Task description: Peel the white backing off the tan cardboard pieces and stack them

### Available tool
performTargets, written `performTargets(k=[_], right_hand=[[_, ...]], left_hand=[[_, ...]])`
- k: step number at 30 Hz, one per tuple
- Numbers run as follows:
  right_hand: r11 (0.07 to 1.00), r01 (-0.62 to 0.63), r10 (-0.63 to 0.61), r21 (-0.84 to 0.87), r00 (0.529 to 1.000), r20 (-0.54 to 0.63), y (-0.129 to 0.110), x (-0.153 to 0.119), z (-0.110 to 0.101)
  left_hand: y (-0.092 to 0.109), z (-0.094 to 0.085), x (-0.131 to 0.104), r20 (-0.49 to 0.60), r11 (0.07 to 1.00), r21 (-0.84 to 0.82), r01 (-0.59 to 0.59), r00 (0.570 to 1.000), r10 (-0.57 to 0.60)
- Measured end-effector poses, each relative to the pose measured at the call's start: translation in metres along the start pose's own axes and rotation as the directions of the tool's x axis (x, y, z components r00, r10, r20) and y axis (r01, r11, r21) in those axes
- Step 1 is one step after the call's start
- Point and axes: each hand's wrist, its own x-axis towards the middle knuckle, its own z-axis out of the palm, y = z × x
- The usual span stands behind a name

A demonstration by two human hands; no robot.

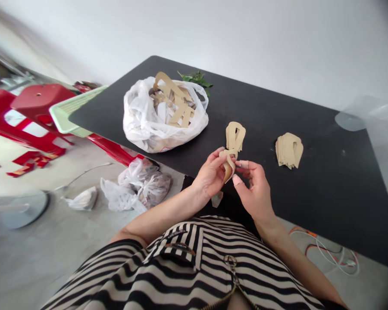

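Note:
My left hand (213, 173) holds a curved tan paper cutout (229, 167) above the near edge of the black table, its fingers and thumb closed on it. From the other side my right hand (252, 183) pinches the same cutout's edge between thumb and fingers; a pale wrap shows on one finger. Just beyond the hands lies a stack of looped tan paper cutouts (235, 132) with open slots. Farther right sits another pile of tan paper cutouts (288, 150), slightly fanned out.
A white plastic bag (139, 125) full of paper scraps (177, 101) stands on the black table (326, 189), near green leaves (197, 79). Clear plastic (352, 118) lies far right. Left are red stools (40, 101), a pale green basket (61, 114) and floor bags (142, 183).

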Motion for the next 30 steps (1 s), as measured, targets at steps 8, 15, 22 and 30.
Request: performTargets(k=[8, 15, 22, 30], right_hand=[[0.972, -0.124, 0.123, 0.198, 0.992, 0.016, 0.000, -0.001, 0.001], [0.953, -0.145, 0.138, 0.267, 0.989, 0.047, -0.002, 0.001, 0.001], [0.937, -0.195, 0.154, 0.289, 0.975, 0.160, -0.006, 0.006, -0.007], [0.935, -0.203, 0.163, 0.289, 0.974, 0.154, -0.005, 0.005, -0.010]], left_hand=[[-0.003, 0.000, -0.005, 0.055, 0.992, 0.070, -0.106, 0.993, 0.102], [0.002, 0.000, -0.006, 0.080, 0.985, 0.092, -0.144, 0.987, 0.137], [0.009, -0.004, -0.005, 0.129, 0.961, 0.252, -0.115, 0.988, 0.084], [0.017, -0.012, -0.012, 0.290, 0.896, 0.418, -0.153, 0.957, 0.028]])
